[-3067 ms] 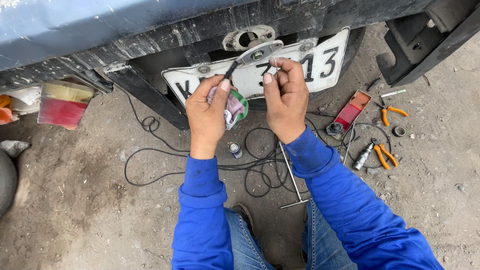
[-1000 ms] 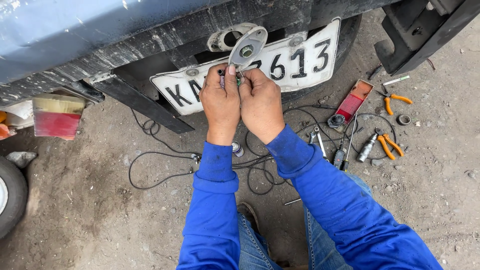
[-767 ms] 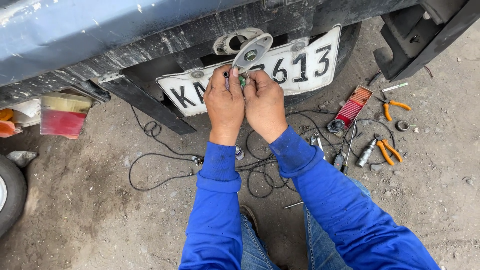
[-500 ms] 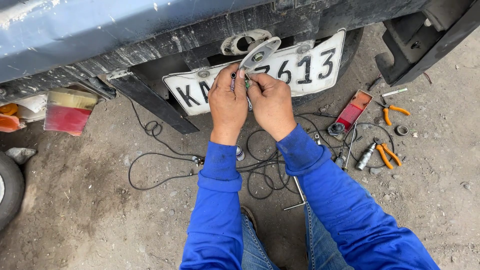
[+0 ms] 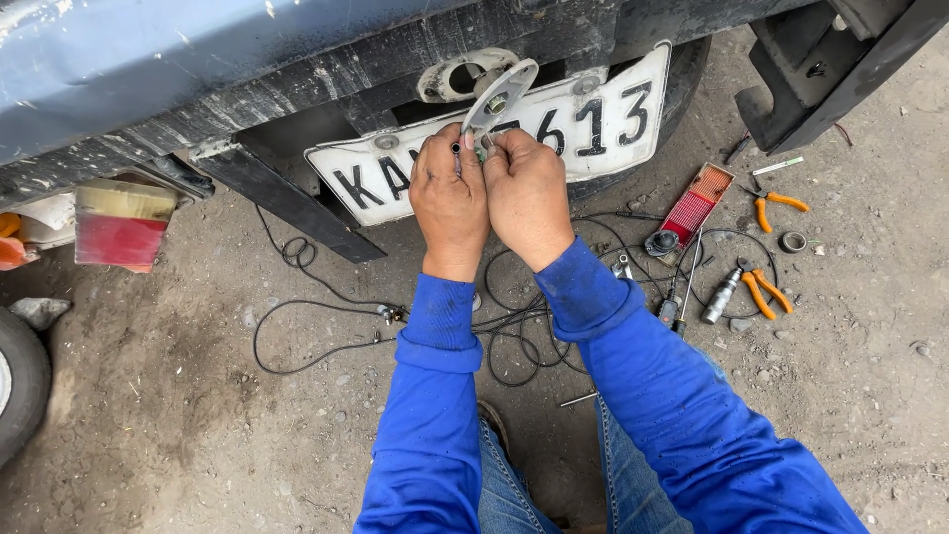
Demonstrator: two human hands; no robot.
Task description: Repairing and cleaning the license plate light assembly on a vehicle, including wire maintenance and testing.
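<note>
You crouched behind the vehicle's rear bumper (image 5: 297,69), its blue body above and the white number plate (image 5: 583,129) hanging tilted below it. Loose black wiring (image 5: 326,326) sprawled over the dirt ground (image 5: 148,396) between your knees and the plate, so the wiring looked unfinished. A detached red lamp lens (image 5: 695,205) lay to your right, with orange-handled pliers (image 5: 759,290) and a second orange pair (image 5: 781,203) near it, well apart from your hands; another red lamp (image 5: 119,225) hung at the left under the bumper. Your left hand (image 5: 450,203) and right hand (image 5: 529,198) were pressed together, fingertips pinched on the foot of a small grey metal bracket (image 5: 501,91) that rose in front of the plate, touching it or just off it, I cannot tell. Little was fastened, as far as it showed. Room was tight above, under the bumper's edge; the ground to your left lay open.
</note>
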